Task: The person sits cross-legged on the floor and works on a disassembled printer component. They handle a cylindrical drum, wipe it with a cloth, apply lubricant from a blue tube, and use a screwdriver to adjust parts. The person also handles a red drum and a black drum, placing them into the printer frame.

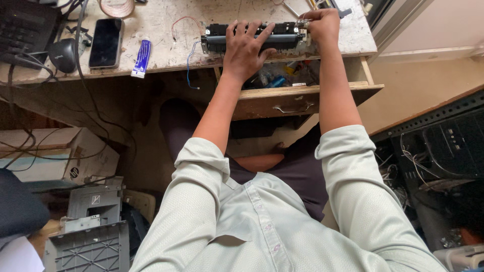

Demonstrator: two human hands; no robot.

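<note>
Both hands on the black roller assembly [254, 39] at top centre of frame — long axis left-right. Left hand [245, 48] splayed flat over its middle; right hand [322, 25] closed around its right end.

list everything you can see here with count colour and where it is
roller unit: 1, black with metal ends, on the desk edge under both hands
desk: 1, pale and scuffed, top of view
drawer: 1, wood, open below the desk, small parts inside
phone: 1, black, on the desk at left
tube: 1, blue and white, right of the phone
mouse: 1, dark, left of the phone
keyboard: 1, black, top left corner
box: 1, white cardboard, floor at left
grey panel: 1, grey plastic, floor at lower left
computer case: 1, black, open, floor at right
left hand: 1, spread flat on the roller unit
right hand: 1, gripping the unit's right end
</note>
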